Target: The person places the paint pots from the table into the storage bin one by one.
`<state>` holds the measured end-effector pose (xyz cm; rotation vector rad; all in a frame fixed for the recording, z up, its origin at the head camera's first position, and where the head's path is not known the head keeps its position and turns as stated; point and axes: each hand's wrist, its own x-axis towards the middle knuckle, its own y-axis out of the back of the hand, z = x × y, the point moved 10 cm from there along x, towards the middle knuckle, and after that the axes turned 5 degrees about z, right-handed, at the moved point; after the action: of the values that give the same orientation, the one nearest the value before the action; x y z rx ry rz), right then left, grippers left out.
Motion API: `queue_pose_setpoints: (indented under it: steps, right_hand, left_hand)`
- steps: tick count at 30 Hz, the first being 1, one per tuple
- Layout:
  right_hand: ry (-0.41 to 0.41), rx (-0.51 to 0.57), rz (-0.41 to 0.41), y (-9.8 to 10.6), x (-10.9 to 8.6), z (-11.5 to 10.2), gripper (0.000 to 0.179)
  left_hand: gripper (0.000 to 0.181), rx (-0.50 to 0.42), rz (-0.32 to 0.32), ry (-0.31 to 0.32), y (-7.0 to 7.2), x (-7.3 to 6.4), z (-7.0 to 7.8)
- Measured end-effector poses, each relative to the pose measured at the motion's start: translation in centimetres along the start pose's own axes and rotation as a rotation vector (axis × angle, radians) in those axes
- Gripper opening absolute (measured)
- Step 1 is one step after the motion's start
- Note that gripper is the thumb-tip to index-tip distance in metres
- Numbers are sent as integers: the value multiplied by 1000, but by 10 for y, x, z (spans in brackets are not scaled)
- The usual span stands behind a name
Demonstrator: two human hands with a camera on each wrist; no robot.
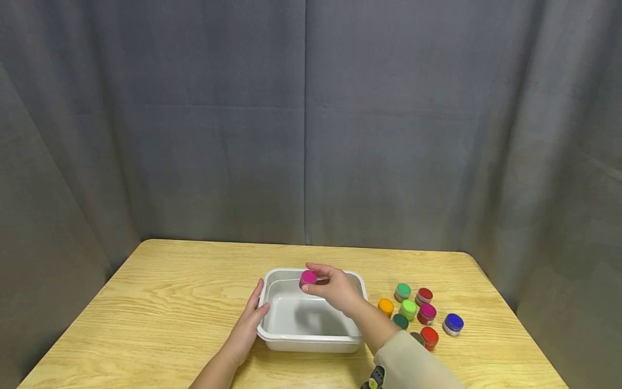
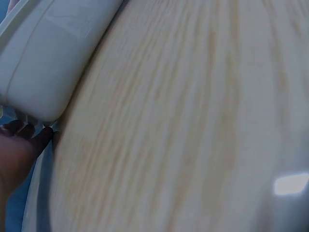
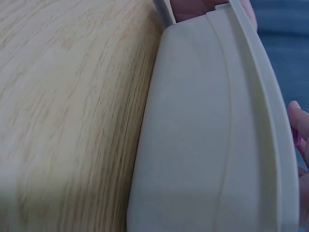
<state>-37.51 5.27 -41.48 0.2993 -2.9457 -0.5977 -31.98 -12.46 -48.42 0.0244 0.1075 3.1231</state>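
A white plastic bin stands on the table. My left hand holds its left side, thumb at the rim and fingers along the outer wall. The left wrist view has the left hand's fingertips right at the bin's lower corner. Over the inside of the bin, my right hand pinches a small jar with a magenta lid between thumb and fingers. In the right wrist view, the bin's wall fills the middle, and part of the right hand shows beyond the rim.
Right of the bin stands a group of several small jars, among them a green one, an orange one, a red one and a blue one. Grey curtains hang behind the wooden table.
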Motion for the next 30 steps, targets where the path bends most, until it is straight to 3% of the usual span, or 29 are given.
queue_pose_setpoints:
  steps: [16, 24, 30]
  right_hand:
    - [-2, 33, -139, -55, 24, 5, 44]
    - [28, -10, -153, -69, 25, 7, 43]
    - [-8, -83, -162, -74, 26, 14, 43]
  left_hand:
    - [63, 5, -7, 3, -1, 1, -1]
    - [63, -16, -11, -11, -1, 1, 1]
    - [63, -11, -14, -19, 0, 0, -1]
